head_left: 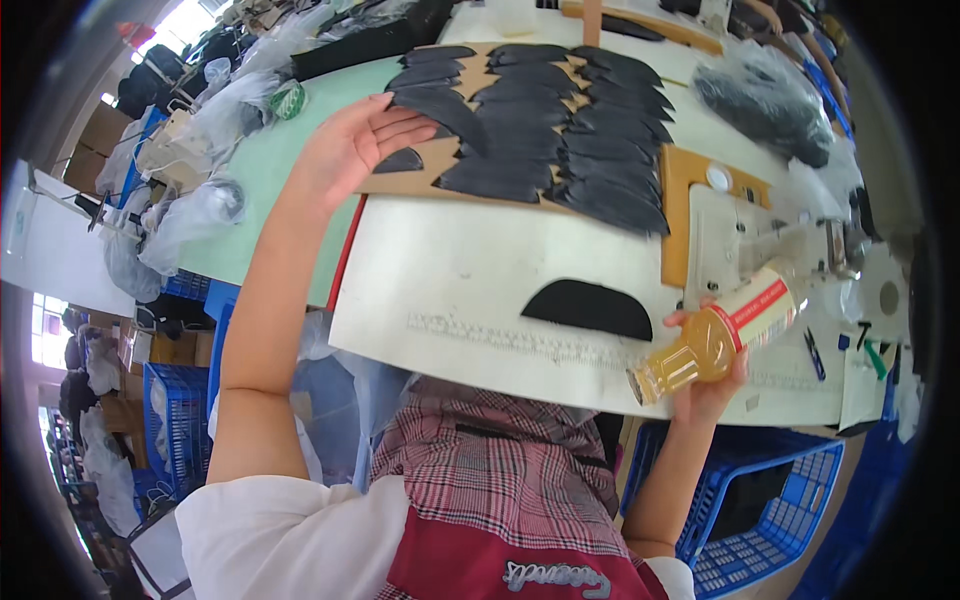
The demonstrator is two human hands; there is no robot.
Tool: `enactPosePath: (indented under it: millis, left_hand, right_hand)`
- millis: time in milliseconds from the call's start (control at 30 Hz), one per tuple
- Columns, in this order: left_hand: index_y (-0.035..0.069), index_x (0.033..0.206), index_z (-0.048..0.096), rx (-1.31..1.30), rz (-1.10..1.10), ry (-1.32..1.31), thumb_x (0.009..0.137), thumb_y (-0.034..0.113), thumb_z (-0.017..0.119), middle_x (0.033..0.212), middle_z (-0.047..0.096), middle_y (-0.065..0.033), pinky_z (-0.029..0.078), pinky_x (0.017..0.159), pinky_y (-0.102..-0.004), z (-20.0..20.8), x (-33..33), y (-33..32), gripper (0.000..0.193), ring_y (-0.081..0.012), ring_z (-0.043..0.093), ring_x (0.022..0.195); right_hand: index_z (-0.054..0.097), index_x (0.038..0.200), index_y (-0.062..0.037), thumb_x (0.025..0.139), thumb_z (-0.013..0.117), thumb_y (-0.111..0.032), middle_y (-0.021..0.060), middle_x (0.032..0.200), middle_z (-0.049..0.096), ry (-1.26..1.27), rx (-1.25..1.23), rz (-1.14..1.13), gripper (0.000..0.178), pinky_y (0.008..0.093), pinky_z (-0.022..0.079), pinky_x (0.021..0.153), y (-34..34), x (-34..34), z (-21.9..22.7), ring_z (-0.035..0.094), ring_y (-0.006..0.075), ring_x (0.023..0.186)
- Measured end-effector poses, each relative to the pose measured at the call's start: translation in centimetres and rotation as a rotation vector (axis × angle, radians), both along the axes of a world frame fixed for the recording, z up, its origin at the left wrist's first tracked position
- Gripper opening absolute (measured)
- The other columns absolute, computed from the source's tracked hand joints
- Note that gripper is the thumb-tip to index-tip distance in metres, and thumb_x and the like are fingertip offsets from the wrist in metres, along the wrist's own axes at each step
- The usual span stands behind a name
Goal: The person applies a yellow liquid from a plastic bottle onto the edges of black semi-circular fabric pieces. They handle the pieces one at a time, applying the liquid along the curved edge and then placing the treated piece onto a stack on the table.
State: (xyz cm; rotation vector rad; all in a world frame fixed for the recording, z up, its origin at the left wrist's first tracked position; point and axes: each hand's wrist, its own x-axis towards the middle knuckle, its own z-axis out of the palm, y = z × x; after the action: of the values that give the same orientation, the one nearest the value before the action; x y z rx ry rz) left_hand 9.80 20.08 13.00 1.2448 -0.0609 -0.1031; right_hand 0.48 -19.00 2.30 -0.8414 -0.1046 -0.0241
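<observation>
The left hand (350, 148) has fingers extended against a black piece (442, 108); whether it grips cannot be told. The piece's long axis slants rightward from it, toward black rows (512, 135). The right hand (712, 392) grasps a bottle (718, 335), nearer than the left to the lone cutout (590, 308) on the worktop (450, 265).

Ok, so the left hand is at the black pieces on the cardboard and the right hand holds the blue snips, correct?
Not quite: the head view shows the right hand holding a yellowish bottle, while the blue snips lie on the table. The left hand is indeed at the black pieces on the cardboard.
</observation>
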Motion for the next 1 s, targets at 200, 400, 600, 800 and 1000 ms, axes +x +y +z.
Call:
enactPosePath:
  millis: [200,400,600,800,1000]
  left_hand:
    - [-0.011,0.102,0.048,-0.104,0.030,-0.023,0.090,0.014,0.042,0.108,0.053,-0.0246,0.038,0.098,-0.0418,-1.4,7.1,6.8,0.028,-0.0356,0.049,0.108]
    - [-0.010,0.100,0.049,-0.277,-0.055,-0.102,0.089,0.012,0.044,0.106,0.053,-0.0244,0.041,0.097,-0.0420,-2.8,13.4,7.6,0.025,-0.0352,0.052,0.104]
    - [-0.001,0.093,0.057,0.374,0.144,-0.058,0.088,0.018,0.049,0.089,0.061,-0.0083,0.044,0.078,-0.0259,-8.0,15.1,12.0,0.021,-0.0154,0.058,0.084]
    - [0.001,0.079,0.062,0.830,0.384,-0.156,0.078,0.022,0.064,0.071,0.060,-0.0010,0.039,0.061,-0.0219,-10.1,14.5,13.6,0.022,-0.0079,0.050,0.064]
    - [0.002,0.080,0.062,1.035,0.420,-0.188,0.075,0.022,0.066,0.069,0.060,-0.0018,0.040,0.058,-0.0229,-9.5,13.5,14.9,0.021,-0.0084,0.050,0.062]
  right_hand:
    - [0.040,0.118,0.0034,0.076,0.056,-0.050,0.0118,0.111,0.045,-0.022,-0.067,-0.067,0.070,0.0294,0.051,0.063,0.3,0.5,-0.2,0.053,0.0294,0.086]
    - [0.036,0.121,0.0012,0.079,0.055,-0.045,0.0132,0.109,0.046,0.053,-0.062,-0.171,0.065,0.0295,0.053,0.064,1.6,0.5,1.0,0.053,0.0265,0.083]
    - [0.028,0.126,-0.0029,0.081,0.054,-0.043,0.0152,0.108,0.045,0.066,-0.096,-0.230,0.066,0.0280,0.053,0.064,2.1,0.9,1.5,0.052,0.0253,0.080]
    - [0.029,0.124,-0.0015,0.078,0.054,-0.050,0.0134,0.108,0.043,0.097,-0.142,-0.242,0.072,0.0304,0.046,0.065,1.4,0.9,1.1,0.053,0.0258,0.078]
    - [0.029,0.124,-0.0006,0.076,0.055,-0.051,0.0130,0.107,0.043,0.106,-0.158,-0.214,0.074,0.0313,0.044,0.067,1.7,0.9,1.6,0.053,0.0258,0.077]
